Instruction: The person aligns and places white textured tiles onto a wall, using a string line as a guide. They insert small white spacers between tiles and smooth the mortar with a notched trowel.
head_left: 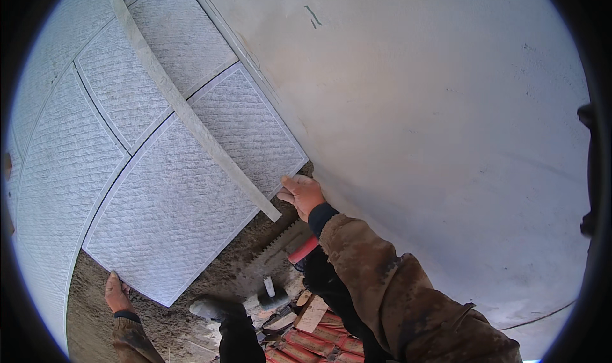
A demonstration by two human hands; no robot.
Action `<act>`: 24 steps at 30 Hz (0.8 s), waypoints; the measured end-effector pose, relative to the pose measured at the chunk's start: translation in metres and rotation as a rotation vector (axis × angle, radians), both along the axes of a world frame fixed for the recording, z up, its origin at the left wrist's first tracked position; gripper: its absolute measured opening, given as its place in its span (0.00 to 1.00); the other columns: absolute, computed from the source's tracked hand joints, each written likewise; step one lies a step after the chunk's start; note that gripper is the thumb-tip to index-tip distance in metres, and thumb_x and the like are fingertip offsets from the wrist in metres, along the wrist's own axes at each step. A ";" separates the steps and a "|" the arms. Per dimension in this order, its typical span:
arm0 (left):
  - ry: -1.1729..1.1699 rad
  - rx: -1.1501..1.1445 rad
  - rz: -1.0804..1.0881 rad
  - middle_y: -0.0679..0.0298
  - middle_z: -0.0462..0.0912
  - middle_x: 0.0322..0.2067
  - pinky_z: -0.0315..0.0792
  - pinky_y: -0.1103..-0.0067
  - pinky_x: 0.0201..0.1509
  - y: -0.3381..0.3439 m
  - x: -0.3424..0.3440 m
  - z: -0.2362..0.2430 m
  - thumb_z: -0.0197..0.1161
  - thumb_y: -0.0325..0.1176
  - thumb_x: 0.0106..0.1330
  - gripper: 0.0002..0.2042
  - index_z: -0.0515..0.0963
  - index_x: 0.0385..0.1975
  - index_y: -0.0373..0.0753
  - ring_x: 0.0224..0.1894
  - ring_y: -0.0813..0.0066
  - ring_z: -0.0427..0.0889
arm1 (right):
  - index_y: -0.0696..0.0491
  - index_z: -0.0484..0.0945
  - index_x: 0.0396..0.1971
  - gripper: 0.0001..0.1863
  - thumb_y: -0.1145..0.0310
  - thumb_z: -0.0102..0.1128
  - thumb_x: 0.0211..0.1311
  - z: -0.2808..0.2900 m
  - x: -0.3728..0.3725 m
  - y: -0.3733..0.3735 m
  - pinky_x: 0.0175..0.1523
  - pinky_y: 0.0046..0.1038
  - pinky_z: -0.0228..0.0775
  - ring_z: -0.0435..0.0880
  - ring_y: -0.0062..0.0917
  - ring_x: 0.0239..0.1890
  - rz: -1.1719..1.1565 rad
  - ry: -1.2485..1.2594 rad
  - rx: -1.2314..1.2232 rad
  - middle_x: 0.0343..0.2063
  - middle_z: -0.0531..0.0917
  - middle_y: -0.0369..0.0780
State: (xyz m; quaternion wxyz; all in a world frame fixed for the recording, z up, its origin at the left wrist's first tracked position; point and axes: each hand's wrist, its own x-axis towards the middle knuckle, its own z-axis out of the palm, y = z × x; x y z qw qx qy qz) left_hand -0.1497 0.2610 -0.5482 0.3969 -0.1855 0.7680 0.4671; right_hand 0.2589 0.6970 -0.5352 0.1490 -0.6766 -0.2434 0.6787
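Pale wall fills the right; left of it lies the tile, bordering other tiles. My left fingers pinch its near-left edge, my right fingers its near-right edge — spread wide, probably for balance — while a strip crosses it.

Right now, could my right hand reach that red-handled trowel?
Probably, once the right hand lets go of the tile: the trowel lies close by, with nothing apparent in the way.
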 end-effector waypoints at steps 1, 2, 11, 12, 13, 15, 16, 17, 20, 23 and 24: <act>0.046 -0.020 -0.032 0.77 0.75 0.25 0.63 0.88 0.25 0.001 0.001 0.003 0.60 0.42 0.70 0.15 0.80 0.45 0.37 0.22 0.90 0.66 | 0.63 0.76 0.33 0.14 0.66 0.67 0.61 0.000 0.000 0.000 0.48 0.35 0.82 0.82 0.30 0.40 -0.026 0.013 -0.003 0.34 0.79 0.44; 0.064 -0.048 -0.034 0.77 0.75 0.25 0.63 0.87 0.25 0.001 0.003 0.007 0.60 0.42 0.70 0.15 0.80 0.46 0.36 0.22 0.90 0.67 | 0.64 0.75 0.34 0.15 0.66 0.67 0.61 0.001 -0.002 0.000 0.48 0.35 0.82 0.82 0.31 0.40 -0.039 0.015 -0.003 0.35 0.80 0.45; 0.060 -0.148 -0.078 0.70 0.74 0.25 0.65 0.86 0.27 -0.016 0.098 0.136 0.53 0.34 0.73 0.16 0.74 0.55 0.33 0.26 0.86 0.72 | 0.58 0.77 0.37 0.10 0.68 0.63 0.64 0.020 0.009 -0.007 0.37 0.30 0.81 0.83 0.26 0.30 -0.005 -0.213 0.161 0.31 0.81 0.41; 0.067 -0.127 -0.027 0.69 0.74 0.24 0.67 0.86 0.25 -0.007 0.127 0.159 0.54 0.34 0.73 0.11 0.76 0.46 0.35 0.22 0.86 0.70 | 0.58 0.77 0.38 0.09 0.68 0.62 0.64 0.024 0.012 -0.014 0.37 0.29 0.81 0.82 0.25 0.29 0.034 -0.235 0.180 0.30 0.81 0.41; 0.035 -0.114 -0.011 0.67 0.79 0.28 0.73 0.83 0.31 0.004 0.152 0.182 0.56 0.31 0.71 0.11 0.76 0.48 0.32 0.26 0.84 0.75 | 0.58 0.77 0.38 0.09 0.68 0.61 0.64 0.028 0.015 -0.021 0.36 0.28 0.81 0.82 0.25 0.29 0.089 -0.286 0.190 0.30 0.81 0.40; 0.204 -0.133 -0.727 0.62 0.80 0.32 0.76 0.81 0.38 0.032 0.200 0.230 0.57 0.32 0.70 0.12 0.78 0.47 0.33 0.34 0.75 0.78 | 0.58 0.77 0.38 0.08 0.68 0.60 0.65 0.043 0.022 -0.040 0.35 0.27 0.80 0.82 0.23 0.28 0.195 -0.264 0.192 0.29 0.82 0.39; -0.289 -0.038 0.025 0.63 0.80 0.32 0.75 0.81 0.38 0.053 0.234 0.242 0.57 0.31 0.70 0.12 0.78 0.46 0.30 0.33 0.78 0.78 | 0.58 0.77 0.37 0.08 0.68 0.60 0.65 0.054 0.027 -0.050 0.35 0.26 0.80 0.82 0.22 0.28 0.270 -0.270 0.158 0.29 0.82 0.39; -0.305 0.009 -0.122 0.63 0.81 0.34 0.75 0.79 0.38 0.069 0.259 0.258 0.58 0.30 0.70 0.12 0.78 0.47 0.29 0.33 0.78 0.78 | 0.58 0.78 0.37 0.08 0.68 0.60 0.65 0.066 0.031 -0.060 0.35 0.26 0.80 0.82 0.21 0.28 0.354 -0.280 0.133 0.29 0.82 0.39; -0.386 0.306 -0.361 0.55 0.83 0.41 0.75 0.73 0.47 0.109 0.321 0.261 0.61 0.35 0.69 0.14 0.79 0.48 0.32 0.41 0.68 0.82 | 0.57 0.78 0.37 0.08 0.68 0.60 0.66 0.113 0.053 -0.089 0.35 0.24 0.78 0.81 0.19 0.28 0.576 -0.240 -0.011 0.29 0.81 0.37; -0.439 0.450 -0.563 0.54 0.82 0.45 0.75 0.71 0.50 0.111 0.342 0.256 0.61 0.35 0.68 0.16 0.78 0.50 0.32 0.46 0.64 0.81 | 0.57 0.78 0.40 0.10 0.68 0.62 0.63 0.148 0.073 -0.103 0.35 0.27 0.77 0.82 0.23 0.29 0.934 -0.278 -0.052 0.30 0.81 0.38; -0.484 0.450 -0.614 0.54 0.82 0.46 0.74 0.71 0.51 0.109 0.345 0.254 0.61 0.35 0.69 0.16 0.77 0.51 0.31 0.47 0.64 0.81 | 0.57 0.78 0.41 0.11 0.68 0.63 0.62 0.150 0.076 -0.104 0.35 0.29 0.76 0.82 0.25 0.29 1.086 -0.379 -0.109 0.30 0.81 0.39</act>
